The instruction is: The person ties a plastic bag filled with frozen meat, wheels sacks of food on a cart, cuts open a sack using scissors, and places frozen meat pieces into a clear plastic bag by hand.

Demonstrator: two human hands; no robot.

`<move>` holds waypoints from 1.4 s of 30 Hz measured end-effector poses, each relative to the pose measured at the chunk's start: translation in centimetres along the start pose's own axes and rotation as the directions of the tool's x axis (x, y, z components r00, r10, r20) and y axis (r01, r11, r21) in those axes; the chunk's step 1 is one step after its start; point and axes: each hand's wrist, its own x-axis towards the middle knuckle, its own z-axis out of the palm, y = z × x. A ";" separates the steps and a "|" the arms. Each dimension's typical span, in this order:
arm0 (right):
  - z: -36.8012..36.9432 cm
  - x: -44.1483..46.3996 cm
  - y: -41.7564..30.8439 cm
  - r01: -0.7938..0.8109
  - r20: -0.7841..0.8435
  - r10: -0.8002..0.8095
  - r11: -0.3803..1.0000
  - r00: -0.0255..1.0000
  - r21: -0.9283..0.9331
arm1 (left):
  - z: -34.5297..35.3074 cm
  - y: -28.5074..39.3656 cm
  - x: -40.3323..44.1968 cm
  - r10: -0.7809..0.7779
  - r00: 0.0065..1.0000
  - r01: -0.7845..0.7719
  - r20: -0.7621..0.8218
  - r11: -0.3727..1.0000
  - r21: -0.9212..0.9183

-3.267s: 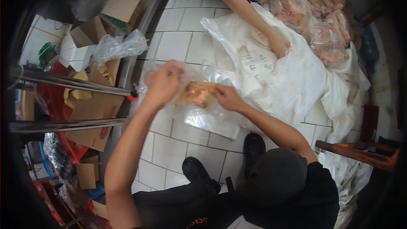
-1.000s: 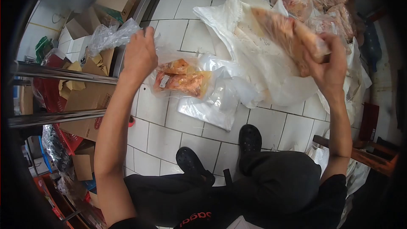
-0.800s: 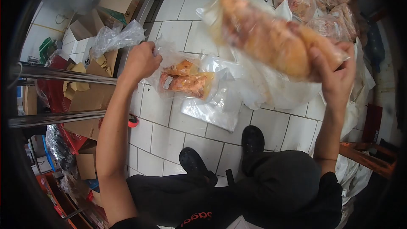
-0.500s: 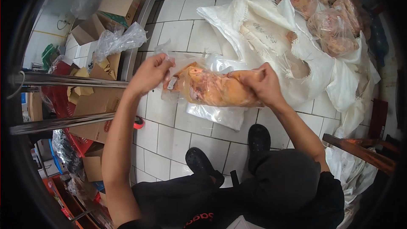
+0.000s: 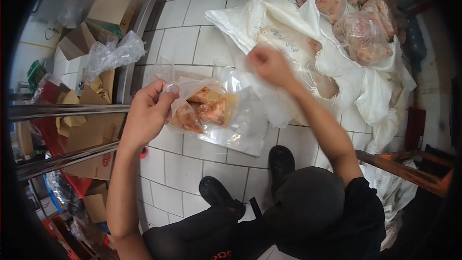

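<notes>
My left hand [image 5: 153,108] is closed, thumb against fingers, on the rim of a clear plastic bag [image 5: 243,98]. Orange-yellow raw meat pieces [image 5: 211,110], apparently chicken, show through the bag, low over the tiled floor. My right hand [image 5: 272,67] is raised to the right of the meat, in front of a white woven sack [image 5: 288,24]. Its fingers are curled but blurred by motion, and I cannot make out what they hold, if anything. Translucent plastic hangs just below that hand.
Several bagged portions of meat [image 5: 363,36] lie on the sack's far right part. Cardboard boxes [image 5: 98,135], crumpled plastic wrap [image 5: 115,53] and metal rails [image 5: 72,110] line the left side. A wooden frame [image 5: 406,171] stands at right. My black shoes [image 5: 280,163] are on white tiles [image 5: 183,171].
My right hand has come off the meat and moved up and left towards the sack. The meat now sits lower, towards my left hand, which still grips the bag and is slightly lower.
</notes>
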 end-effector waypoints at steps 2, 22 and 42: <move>-6.9 3.4 5.7 0.021 -0.069 -0.049 0.931 0.996 -0.364 | 0.8 0.1 0.5 0.062 0.996 -0.066 0.063 0.996 0.060; -20.4 -3.8 22.9 -0.805 -0.218 0.792 0.486 0.570 -0.342 | 2.3 0.1 2.6 0.053 0.993 -0.069 0.110 0.987 0.145; -11.4 -5.8 -3.6 0.208 0.460 -0.048 0.930 0.887 -0.305 | -0.5 1.9 2.3 0.498 0.867 -0.384 -0.016 0.687 0.616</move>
